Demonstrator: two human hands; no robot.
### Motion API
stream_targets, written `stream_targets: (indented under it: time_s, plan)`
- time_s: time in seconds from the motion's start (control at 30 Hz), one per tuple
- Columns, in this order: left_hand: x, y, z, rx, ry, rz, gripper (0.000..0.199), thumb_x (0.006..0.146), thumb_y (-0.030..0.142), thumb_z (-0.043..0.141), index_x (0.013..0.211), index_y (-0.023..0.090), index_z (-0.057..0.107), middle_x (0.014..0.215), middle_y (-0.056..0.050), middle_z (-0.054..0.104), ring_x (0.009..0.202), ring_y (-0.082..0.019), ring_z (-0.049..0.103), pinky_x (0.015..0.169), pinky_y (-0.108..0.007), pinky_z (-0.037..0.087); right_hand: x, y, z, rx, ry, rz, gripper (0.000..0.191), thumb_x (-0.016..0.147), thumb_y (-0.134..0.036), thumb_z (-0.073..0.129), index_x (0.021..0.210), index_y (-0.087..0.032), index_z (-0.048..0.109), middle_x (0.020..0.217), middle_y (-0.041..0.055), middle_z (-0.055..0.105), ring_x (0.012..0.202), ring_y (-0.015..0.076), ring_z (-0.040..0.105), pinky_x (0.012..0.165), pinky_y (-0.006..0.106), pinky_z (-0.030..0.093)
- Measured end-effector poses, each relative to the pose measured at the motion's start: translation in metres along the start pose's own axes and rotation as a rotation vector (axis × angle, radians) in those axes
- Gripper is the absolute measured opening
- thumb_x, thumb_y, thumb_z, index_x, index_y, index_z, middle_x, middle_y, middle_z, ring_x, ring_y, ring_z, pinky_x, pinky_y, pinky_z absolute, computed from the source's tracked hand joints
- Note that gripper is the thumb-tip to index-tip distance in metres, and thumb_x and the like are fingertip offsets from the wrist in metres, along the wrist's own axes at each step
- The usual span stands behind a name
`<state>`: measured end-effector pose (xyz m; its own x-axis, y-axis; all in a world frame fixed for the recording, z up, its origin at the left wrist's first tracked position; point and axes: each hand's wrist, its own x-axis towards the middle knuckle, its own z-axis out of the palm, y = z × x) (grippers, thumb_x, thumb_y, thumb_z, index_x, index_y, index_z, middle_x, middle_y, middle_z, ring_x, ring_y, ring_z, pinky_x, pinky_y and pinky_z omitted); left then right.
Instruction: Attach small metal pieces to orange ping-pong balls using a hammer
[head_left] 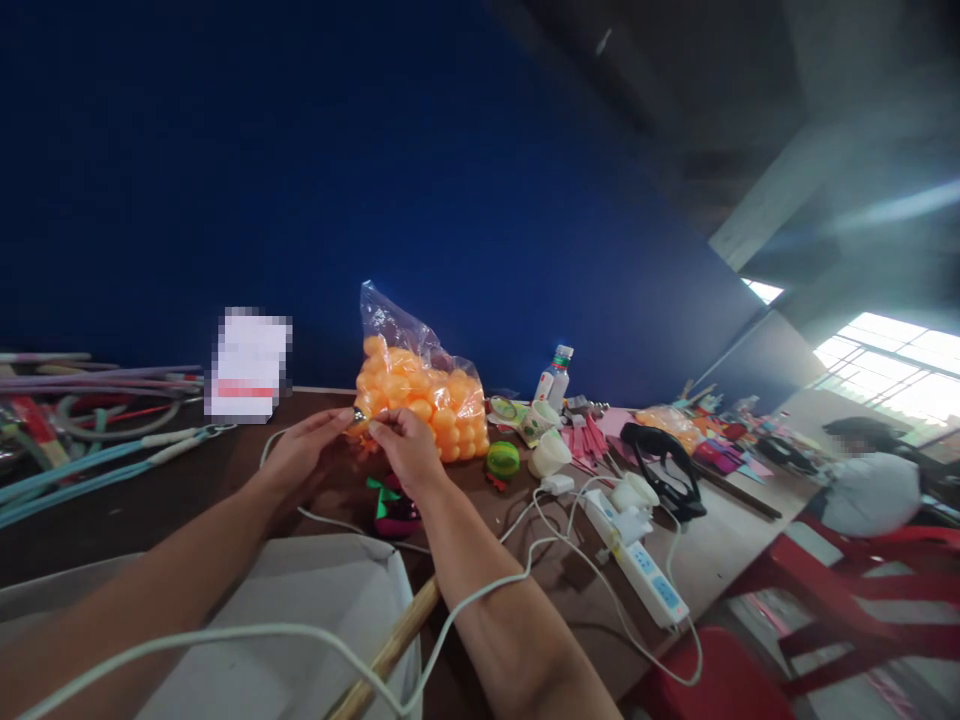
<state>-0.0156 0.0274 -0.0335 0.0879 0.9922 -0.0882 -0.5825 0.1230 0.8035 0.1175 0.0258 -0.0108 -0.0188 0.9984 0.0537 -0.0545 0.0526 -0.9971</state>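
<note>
In front of a clear plastic bag (401,310) full of rounded orange pieces (450,420), both my hands meet at the fingertips. My left hand (307,450) pinches a small item from the left side; a dark shiny bit and some orange show there, but its kind is unclear. The thumb and fingers of my right hand (409,448) close on the same spot from the right. Below them on the table lies a dark magenta object with a green top (395,510). A green and yellow striped ball (502,460) sits right of the bag.
A white power strip (645,575) with trailing cables lies to the right. Beyond are a bottle (555,378), a black strap-like object (667,468) and red chairs (840,590). A pale box (330,570) and wooden stick (401,635) are near me. Blue-corded items (97,475) lie left.
</note>
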Motion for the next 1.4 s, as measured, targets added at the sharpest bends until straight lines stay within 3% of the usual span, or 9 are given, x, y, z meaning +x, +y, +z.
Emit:
stream_targets:
  time_s: [0.2, 0.47, 0.63, 0.73, 0.87, 1.13, 1.4]
  plan:
    - [-0.007, 0.009, 0.009, -0.038, 0.102, -0.003, 0.016, 0.08, 0.015, 0.062, 0.096, 0.012, 0.066, 0.075, -0.005, 0.07, 0.063, -0.014, 0.066, 0.062, -0.027, 0.057, 0.003, 0.003, 0.0, -0.011, 0.03, -0.023, 0.007, 0.073, -0.017, 0.061, 0.079, -0.017, 0.058, 0.056, -0.0065, 0.058, 0.049, 0.007, 0.054, 0.054, 0.019, 0.045]
    - [-0.007, 0.008, 0.005, -0.026, 0.034, 0.026, 0.023, 0.079, 0.017, 0.065, 0.102, 0.011, 0.067, 0.089, -0.008, 0.073, 0.072, -0.014, 0.067, 0.068, -0.025, 0.056, 0.006, 0.011, -0.003, 0.044, -0.027, -0.023, 0.02, 0.073, -0.025, 0.065, 0.091, -0.017, 0.062, 0.065, -0.0033, 0.063, 0.051, 0.0083, 0.055, 0.052, 0.021, 0.047]
    - [0.002, -0.001, -0.003, -0.02, 0.008, 0.068, 0.037, 0.071, 0.025, 0.076, 0.106, 0.015, 0.067, 0.094, -0.008, 0.073, 0.075, -0.017, 0.069, 0.07, -0.028, 0.056, 0.004, 0.008, -0.003, 0.041, -0.08, -0.008, 0.033, 0.073, -0.04, 0.067, 0.097, -0.018, 0.066, 0.069, -0.0017, 0.064, 0.054, 0.011, 0.058, 0.054, 0.025, 0.051]
    - [-0.001, 0.0, -0.002, -0.043, -0.04, 0.073, 0.04, 0.066, 0.027, 0.08, 0.103, 0.014, 0.068, 0.092, -0.008, 0.072, 0.071, -0.015, 0.068, 0.072, -0.029, 0.055, 0.002, 0.007, -0.002, -0.057, -0.069, -0.092, 0.036, 0.073, -0.047, 0.067, 0.092, -0.017, 0.069, 0.074, 0.0004, 0.067, 0.063, 0.0125, 0.062, 0.059, 0.023, 0.051]
    - [-0.003, 0.005, 0.002, -0.036, -0.074, 0.097, 0.042, 0.064, 0.03, 0.081, 0.099, 0.013, 0.068, 0.087, -0.007, 0.072, 0.068, -0.014, 0.066, 0.07, -0.028, 0.053, 0.005, 0.009, -0.002, -0.041, -0.051, -0.029, 0.049, 0.07, -0.051, 0.071, 0.101, -0.014, 0.065, 0.07, 0.0006, 0.066, 0.053, 0.0113, 0.058, 0.047, 0.022, 0.048]
    - [-0.001, 0.0, -0.003, -0.014, -0.12, 0.09, 0.036, 0.065, 0.031, 0.081, 0.095, 0.015, 0.069, 0.087, -0.005, 0.07, 0.069, -0.014, 0.066, 0.07, -0.029, 0.052, 0.002, 0.008, -0.002, -0.029, -0.043, -0.009, 0.043, 0.071, -0.047, 0.071, 0.097, -0.014, 0.06, 0.059, -0.0024, 0.06, 0.042, 0.008, 0.049, 0.039, 0.02, 0.038]
    - [0.0, 0.0, -0.001, 0.0, -0.098, 0.06, 0.037, 0.066, 0.03, 0.08, 0.098, 0.015, 0.068, 0.09, -0.006, 0.07, 0.073, -0.015, 0.067, 0.073, -0.03, 0.053, 0.003, 0.008, -0.001, -0.071, -0.031, -0.033, 0.042, 0.072, -0.045, 0.069, 0.097, -0.014, 0.06, 0.062, -0.0013, 0.062, 0.045, 0.0088, 0.051, 0.042, 0.021, 0.042]
